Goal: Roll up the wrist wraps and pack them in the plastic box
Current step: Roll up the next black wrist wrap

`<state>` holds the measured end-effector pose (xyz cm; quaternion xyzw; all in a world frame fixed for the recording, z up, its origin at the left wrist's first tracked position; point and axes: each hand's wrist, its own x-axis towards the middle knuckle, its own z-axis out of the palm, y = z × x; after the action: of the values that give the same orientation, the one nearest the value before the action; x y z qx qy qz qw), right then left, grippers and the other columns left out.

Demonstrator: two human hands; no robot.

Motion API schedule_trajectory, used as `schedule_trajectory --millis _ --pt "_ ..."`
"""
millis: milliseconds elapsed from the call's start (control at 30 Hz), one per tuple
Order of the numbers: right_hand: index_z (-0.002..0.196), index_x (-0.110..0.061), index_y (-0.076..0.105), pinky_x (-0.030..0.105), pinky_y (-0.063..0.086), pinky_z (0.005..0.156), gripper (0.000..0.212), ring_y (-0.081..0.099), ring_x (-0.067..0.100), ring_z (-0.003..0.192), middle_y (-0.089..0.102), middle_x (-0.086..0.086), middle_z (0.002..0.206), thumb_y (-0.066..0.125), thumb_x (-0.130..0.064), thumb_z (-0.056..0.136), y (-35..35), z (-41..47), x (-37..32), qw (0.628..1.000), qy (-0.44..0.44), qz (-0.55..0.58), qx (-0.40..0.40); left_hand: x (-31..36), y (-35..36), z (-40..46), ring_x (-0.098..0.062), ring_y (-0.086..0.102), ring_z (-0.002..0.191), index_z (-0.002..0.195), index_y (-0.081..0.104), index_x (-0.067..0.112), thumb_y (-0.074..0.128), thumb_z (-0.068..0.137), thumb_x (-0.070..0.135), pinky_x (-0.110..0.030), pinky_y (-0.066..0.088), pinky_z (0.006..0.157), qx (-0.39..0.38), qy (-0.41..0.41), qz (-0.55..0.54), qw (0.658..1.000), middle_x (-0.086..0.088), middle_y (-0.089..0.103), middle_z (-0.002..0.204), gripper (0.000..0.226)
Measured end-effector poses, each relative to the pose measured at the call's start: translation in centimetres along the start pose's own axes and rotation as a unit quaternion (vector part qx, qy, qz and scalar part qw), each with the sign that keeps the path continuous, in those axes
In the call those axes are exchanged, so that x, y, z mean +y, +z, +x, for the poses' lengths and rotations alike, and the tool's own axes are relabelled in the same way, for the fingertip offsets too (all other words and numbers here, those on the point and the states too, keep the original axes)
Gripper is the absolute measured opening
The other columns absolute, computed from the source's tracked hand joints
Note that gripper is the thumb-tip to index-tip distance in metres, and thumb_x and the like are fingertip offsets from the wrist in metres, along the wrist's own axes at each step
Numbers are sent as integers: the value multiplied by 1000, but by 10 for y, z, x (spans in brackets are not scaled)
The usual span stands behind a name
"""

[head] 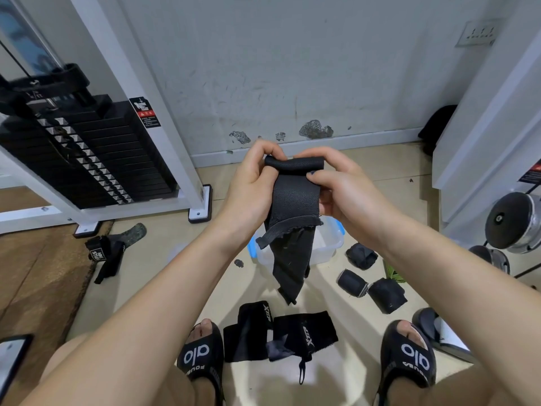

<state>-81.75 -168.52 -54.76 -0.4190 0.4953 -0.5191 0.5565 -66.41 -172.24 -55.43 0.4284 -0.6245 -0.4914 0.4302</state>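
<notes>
Both hands were raised at the centre of the view, working one black wrist wrap [294, 197]. The left hand [251, 183] pinched the wrap's rolled top end from the 9 o'clock side, fingers curled over it, while the right hand [348, 191] gripped the same roll from 3 o'clock, thumb and fingers clamped on the fabric. The rest of the wrap hung loose beneath the roll, its frayed tail dangling in front of the clear plastic box [332, 244], which sat on the floor just below the hands, with blue latches at its sides.

The floor [164, 259] was pale beige tile, meeting a brown mat [38, 273] toward 8 o'clock. Three rolled wraps [370, 276] lay on the tile toward 4 o'clock, near the box. Two flat unrolled wraps [278, 338] lay at 6 o'clock between the person's black slides [202, 358]. A loose glove [111, 250] rested at 9 o'clock on the edge of the mat.

A scuffed grey wall [263, 68] with chipped paint near its skirting filled 12 o'clock. A white-framed weight stack [87, 153] stood at 10 o'clock, and chrome dumbbells [515, 227] sat at 3 o'clock.
</notes>
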Motion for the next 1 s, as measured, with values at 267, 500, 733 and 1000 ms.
schedule_trajectory --millis 267,500,733,1000 --pt "114 -15 69 34 54 66 37 63 22 79 68 9 95 43 5 97 -1 4 4 999 -15 -31 40 3 -1 5 -15 50 74 81 58 28 59 93 23 -33 36 66 -21 -38 -37 998 5 57 77 13" --pt "118 -14 68 22 50 57 23 64 11 66 67 -1 87 57 -10 99 -3 3 -2 1000 -5 0 8 0 -5 7 -9 56 67 112 53 18 58 105 14 -23 46 62 -15 -5 -29 999 13 61 67 9" --pt "118 -7 65 25 54 60 18 66 17 72 68 7 85 61 -8 101 -6 5 5 997 -46 -44 33 -1 -8 7 -7 59 67 115 59 13 63 101 9 -19 49 61 -59 -6 -7 998 15 65 67 15" --pt "107 -17 68 37 55 74 11 68 20 76 71 4 83 65 -11 98 -6 5 7 996 -54 -59 35 -4 -13 10 -6 58 70 100 61 17 66 99 12 -21 47 67 -82 14 30 996 15 66 72 7"
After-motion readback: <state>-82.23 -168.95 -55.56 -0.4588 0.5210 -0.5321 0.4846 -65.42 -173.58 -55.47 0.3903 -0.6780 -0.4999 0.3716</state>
